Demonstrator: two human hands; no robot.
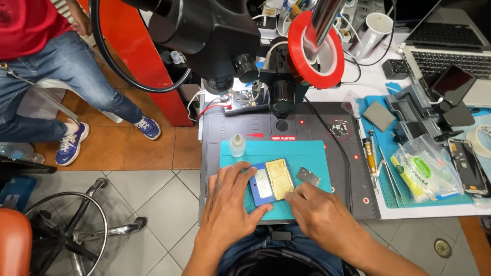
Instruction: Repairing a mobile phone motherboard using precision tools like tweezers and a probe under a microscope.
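Head view, steeply down, close.

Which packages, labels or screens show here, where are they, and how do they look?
Clear plastic bag: right of the mat, crumpled, green round label.
Phone: far right, flat, dark screen.
Laptop: top right, silver, open.
Blue phone: on the teal mat, pale label, under both hands.
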